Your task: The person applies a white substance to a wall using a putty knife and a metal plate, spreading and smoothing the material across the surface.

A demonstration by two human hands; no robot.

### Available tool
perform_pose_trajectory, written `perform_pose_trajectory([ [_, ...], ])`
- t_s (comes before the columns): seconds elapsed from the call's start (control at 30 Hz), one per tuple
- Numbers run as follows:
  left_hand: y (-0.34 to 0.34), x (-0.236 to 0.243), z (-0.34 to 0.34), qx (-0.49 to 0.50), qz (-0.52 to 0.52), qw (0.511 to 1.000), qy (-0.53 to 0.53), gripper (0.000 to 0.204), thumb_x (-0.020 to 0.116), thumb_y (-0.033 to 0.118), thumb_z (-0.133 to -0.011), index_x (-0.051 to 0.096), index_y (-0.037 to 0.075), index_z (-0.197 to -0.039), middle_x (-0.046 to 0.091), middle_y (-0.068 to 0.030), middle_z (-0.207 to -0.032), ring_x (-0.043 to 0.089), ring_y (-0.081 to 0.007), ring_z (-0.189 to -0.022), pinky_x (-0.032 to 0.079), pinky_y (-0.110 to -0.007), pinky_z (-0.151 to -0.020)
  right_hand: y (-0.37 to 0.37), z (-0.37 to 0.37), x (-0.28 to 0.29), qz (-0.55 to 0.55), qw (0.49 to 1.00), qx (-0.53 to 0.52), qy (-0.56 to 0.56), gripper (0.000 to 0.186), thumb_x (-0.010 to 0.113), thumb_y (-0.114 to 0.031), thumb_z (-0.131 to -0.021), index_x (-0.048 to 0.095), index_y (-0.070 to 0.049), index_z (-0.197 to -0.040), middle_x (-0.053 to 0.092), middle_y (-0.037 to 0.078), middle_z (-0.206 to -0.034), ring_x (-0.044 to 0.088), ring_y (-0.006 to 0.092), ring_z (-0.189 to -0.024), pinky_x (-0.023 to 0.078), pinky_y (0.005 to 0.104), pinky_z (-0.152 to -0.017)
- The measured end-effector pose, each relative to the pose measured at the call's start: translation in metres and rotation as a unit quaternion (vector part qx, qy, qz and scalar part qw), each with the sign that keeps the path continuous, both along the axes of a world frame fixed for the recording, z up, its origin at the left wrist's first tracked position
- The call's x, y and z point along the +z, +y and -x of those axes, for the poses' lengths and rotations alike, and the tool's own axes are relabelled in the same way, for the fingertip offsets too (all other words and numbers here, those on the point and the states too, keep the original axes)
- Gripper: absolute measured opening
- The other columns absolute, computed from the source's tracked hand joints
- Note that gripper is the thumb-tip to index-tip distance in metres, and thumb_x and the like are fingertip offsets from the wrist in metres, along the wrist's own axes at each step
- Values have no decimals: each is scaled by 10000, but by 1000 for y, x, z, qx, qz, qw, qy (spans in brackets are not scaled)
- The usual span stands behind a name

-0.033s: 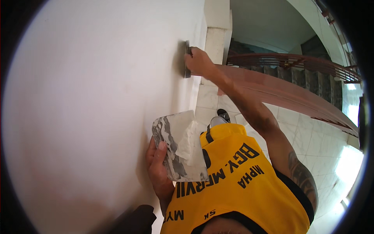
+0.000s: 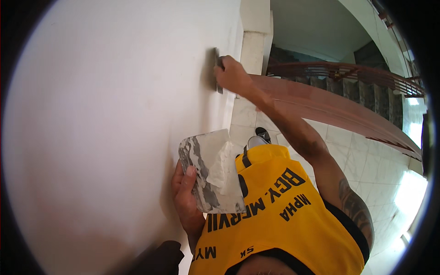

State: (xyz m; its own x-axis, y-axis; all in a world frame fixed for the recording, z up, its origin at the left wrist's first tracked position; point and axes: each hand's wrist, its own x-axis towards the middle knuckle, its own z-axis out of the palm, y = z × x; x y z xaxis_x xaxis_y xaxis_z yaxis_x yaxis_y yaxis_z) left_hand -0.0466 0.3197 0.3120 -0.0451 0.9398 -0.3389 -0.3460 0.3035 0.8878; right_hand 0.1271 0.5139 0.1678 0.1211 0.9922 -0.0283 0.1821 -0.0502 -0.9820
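My left hand [image 2: 185,195] grips the left edge of a flat, rectangular plasterer's board [image 2: 206,196], its thumb over the top face. White and grey smears cover the board, and a mound of white putty [image 2: 219,168] sits on it. My right arm is stretched forward, and the right hand [image 2: 233,75] is closed round the handle of a finishing trowel [image 2: 220,87]. That trowel is held upright at the white wall [image 2: 114,114], near its far corner. The handle is mostly hidden by my fingers, and I cannot tell whether the whole blade touches the wall.
Beyond my right arm curves a reddish-brown ledge [image 2: 330,103], with a railing [image 2: 339,71] and dark stairs [image 2: 366,94] behind it. Pale tiles [image 2: 357,158] cover the floor, where one dark shoe [image 2: 262,134] shows. Something dark [image 2: 165,256] lies at the lower edge by the wall.
My right hand and the trowel have shifted slightly left, and the trowel has tilted a little. The left hand and the board stay in place.
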Motion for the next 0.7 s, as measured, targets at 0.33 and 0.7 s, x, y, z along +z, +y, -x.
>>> perform_pose_trajectory([
  [0.33, 3, -2, 4, -17, 0, 1000, -16, 372, 452, 99, -908, 445, -77, -1236, 584, -128, -1128, 566, -166, -1008, 427, -275, -893, -58, -11, 14, -78, 994, -33, -62, 283, 509, -169, -846, 536, 95, -944, 555, 271, -826, 584, 387, -776, 470, 414, -655],
  [0.7, 2, 2, 0, 10, 6, 1000, -7, 386, 457, 105, -903, 438, -81, -1241, 578, -140, -1128, 564, -178, -1011, 425, -281, -898, 26, -39, -22, 178, 931, -46, 316, 209, 480, -60, -817, 564, 111, -905, 585, 157, -955, 609, 269, -892, 560, 404, -736],
])
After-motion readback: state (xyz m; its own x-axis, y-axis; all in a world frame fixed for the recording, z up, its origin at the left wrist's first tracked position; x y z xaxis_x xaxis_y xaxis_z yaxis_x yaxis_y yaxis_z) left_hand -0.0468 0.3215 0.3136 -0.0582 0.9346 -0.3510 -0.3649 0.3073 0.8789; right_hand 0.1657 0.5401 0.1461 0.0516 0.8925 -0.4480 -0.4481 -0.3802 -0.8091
